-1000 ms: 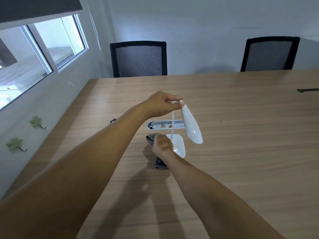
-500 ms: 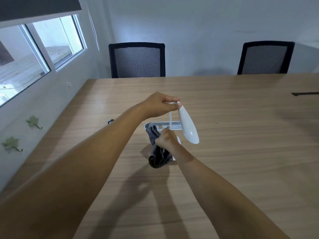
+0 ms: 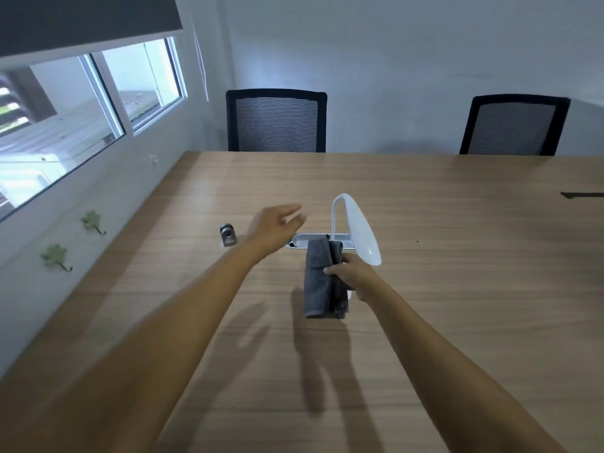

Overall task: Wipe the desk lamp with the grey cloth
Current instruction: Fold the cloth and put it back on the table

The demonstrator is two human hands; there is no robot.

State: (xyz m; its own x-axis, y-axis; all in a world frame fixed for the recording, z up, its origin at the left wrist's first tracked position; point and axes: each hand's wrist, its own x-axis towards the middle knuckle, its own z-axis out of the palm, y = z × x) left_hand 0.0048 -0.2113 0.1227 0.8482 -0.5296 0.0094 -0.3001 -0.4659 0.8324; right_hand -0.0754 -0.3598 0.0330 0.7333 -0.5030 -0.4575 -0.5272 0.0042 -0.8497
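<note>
The left hand (image 3: 274, 225) has let go of the lamp head since the earlier frames and is now hovering to the left of it, fingers (image 3: 292, 214) spread loosely and holding nothing, blurred as if mid-motion. The right hand (image 3: 354, 274) has lifted the grey cloth (image 3: 318, 282) up off the surface; its fingers are pinching the cloth near the upper part, and the cloth is hanging down in two folded lengths in front of the lamp's base.

The white desk lamp (image 3: 361, 230) is standing just behind and to the right of the cloth, its thin neck arching up and over and its oval head tilting down toward the right hand, close to the knuckles but whether touching cannot be told. The base is mostly hidden behind the cloth and hand. Behind the cloth a grey oval cable tray (image 3: 302, 240) is sitting recessed in the wooden surface (image 3: 457, 289). A small metal cylinder (image 3: 227, 234) is lying on the surface left of the left hand, apart from it. Two black mesh chairs (image 3: 276, 120) are standing at the far edge, and a window (image 3: 81, 103) is running along the left wall, with two leaf-shaped hooks (image 3: 55, 256) below it.
</note>
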